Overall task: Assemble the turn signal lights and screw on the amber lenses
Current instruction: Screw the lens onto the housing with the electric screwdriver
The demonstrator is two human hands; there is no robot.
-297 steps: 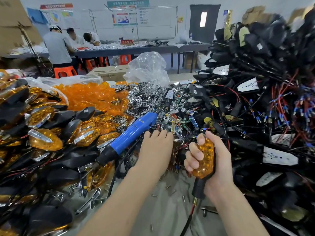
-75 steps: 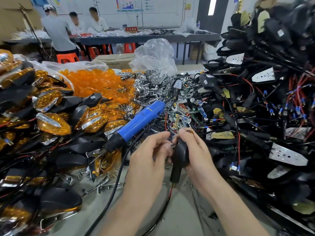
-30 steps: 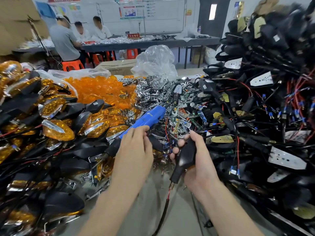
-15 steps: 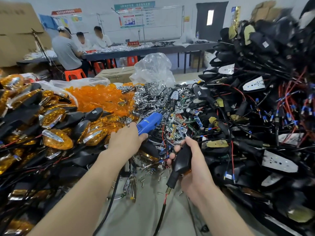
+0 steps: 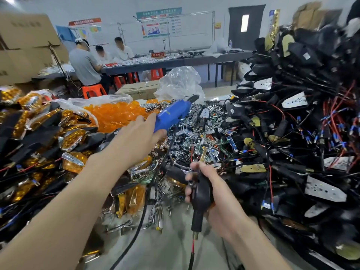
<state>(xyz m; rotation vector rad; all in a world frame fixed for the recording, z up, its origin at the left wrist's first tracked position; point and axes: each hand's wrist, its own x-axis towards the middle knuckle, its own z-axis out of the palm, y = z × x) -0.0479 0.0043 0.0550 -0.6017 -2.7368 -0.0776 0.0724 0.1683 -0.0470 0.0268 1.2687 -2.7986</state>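
Housing (image 5: 201, 191) lies inside right hand's (image 5: 220, 209) curled fingers (image 5: 195, 165).

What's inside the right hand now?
A black turn signal, back toward the camera, its red wire hanging below the right hand. Its lens face is covered by the palm.

One wide-angle camera, worn on the head, looks forward and down across the grey worktable (image 5: 165, 252) from close range. The left hand (image 5: 142, 133) and right hand (image 5: 220, 207) enter from the bottom edge to mid-frame; the far white wall (image 5: 116, 8) and dark grey door (image 5: 239, 41) cross the top of the frame.
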